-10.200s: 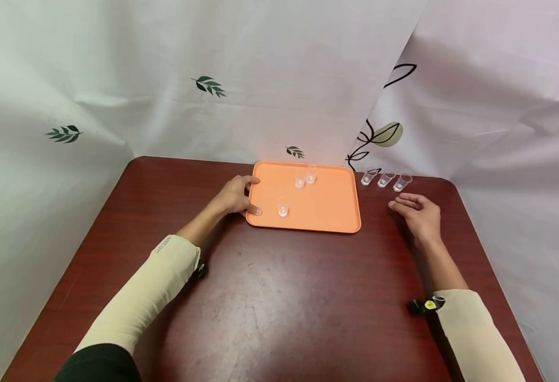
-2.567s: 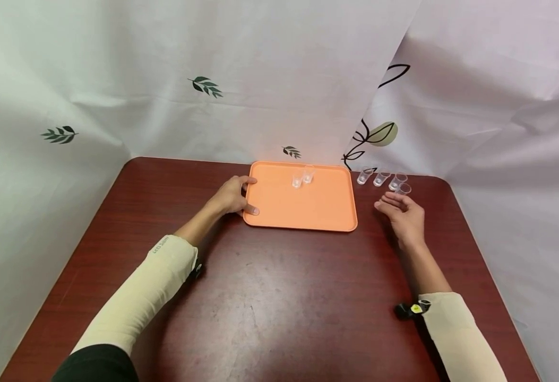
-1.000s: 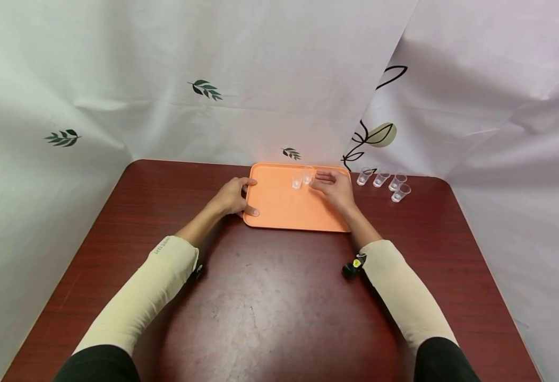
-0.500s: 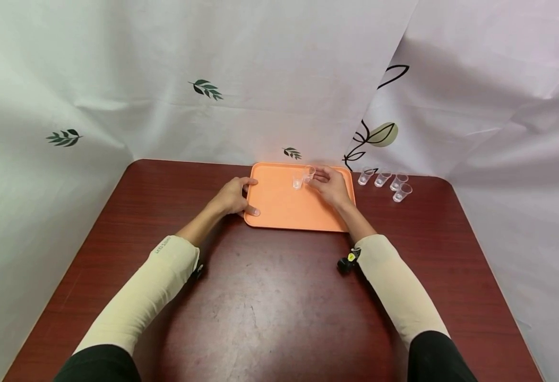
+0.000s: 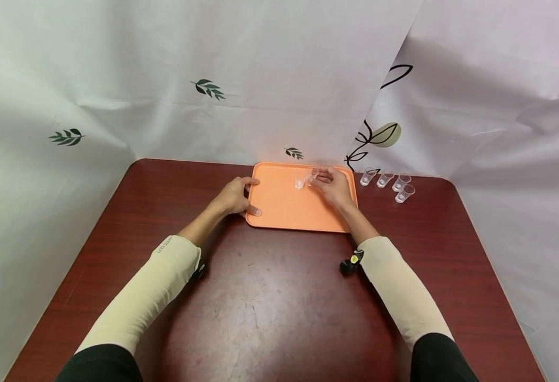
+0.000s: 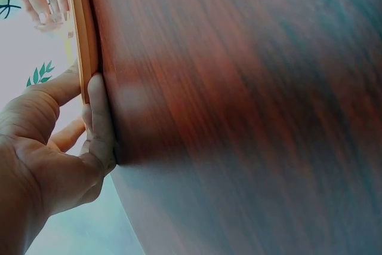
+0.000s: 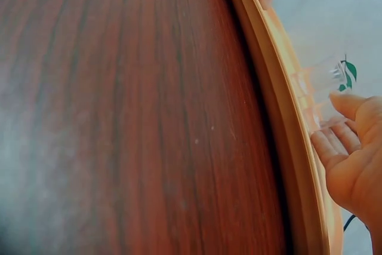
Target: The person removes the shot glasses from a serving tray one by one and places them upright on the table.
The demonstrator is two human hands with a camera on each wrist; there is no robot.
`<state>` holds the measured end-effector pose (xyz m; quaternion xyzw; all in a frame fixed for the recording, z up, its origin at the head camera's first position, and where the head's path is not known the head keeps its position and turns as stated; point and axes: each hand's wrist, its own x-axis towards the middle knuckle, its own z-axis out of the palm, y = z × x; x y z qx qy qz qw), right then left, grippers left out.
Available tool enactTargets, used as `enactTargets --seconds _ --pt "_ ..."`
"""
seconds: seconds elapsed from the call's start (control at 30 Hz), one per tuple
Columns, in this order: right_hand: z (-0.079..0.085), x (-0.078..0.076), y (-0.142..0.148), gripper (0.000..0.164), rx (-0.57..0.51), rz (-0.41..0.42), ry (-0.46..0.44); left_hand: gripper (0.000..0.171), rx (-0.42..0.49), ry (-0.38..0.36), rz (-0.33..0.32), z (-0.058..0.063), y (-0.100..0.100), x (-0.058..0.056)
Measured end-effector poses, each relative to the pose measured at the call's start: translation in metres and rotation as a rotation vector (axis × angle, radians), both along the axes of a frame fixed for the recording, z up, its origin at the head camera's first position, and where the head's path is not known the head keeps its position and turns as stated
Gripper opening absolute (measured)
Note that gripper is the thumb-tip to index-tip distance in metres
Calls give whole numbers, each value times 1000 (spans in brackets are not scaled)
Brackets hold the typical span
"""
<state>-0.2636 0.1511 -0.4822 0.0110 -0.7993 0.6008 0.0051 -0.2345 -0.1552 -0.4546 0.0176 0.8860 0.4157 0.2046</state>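
My left hand (image 5: 233,196) grips the left edge of an orange tray (image 5: 286,213), thumb over the rim, and in the left wrist view its other fingers (image 6: 102,117) reach the underside. At the back of the tray my right hand (image 5: 335,189) pinches a small clear plastic cup (image 5: 313,177), which leans slightly. Just left of it a second clear cup (image 5: 299,181) stands upright on the tray. Both cups appear overlapped and blurred beside my right hand (image 7: 358,153) in the right wrist view.
Right of the tray, several more clear cups (image 5: 385,179) stand on the dark red wooden table (image 5: 269,297); one cup (image 5: 405,193) is nearer the front. A white curtain (image 5: 241,122) with leaf prints hangs right behind the table's back edge.
Earlier, the cup from the tray's front left joined the cups on the right. Since then my right hand has moved left onto the tray and taken hold of the back right cup.
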Motion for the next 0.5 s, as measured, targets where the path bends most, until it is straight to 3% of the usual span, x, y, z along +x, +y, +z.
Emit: enactTargets --seconds 0.5 --pt "4 18 24 45 -27 9 -6 98 20 13 4 -1 0 0"
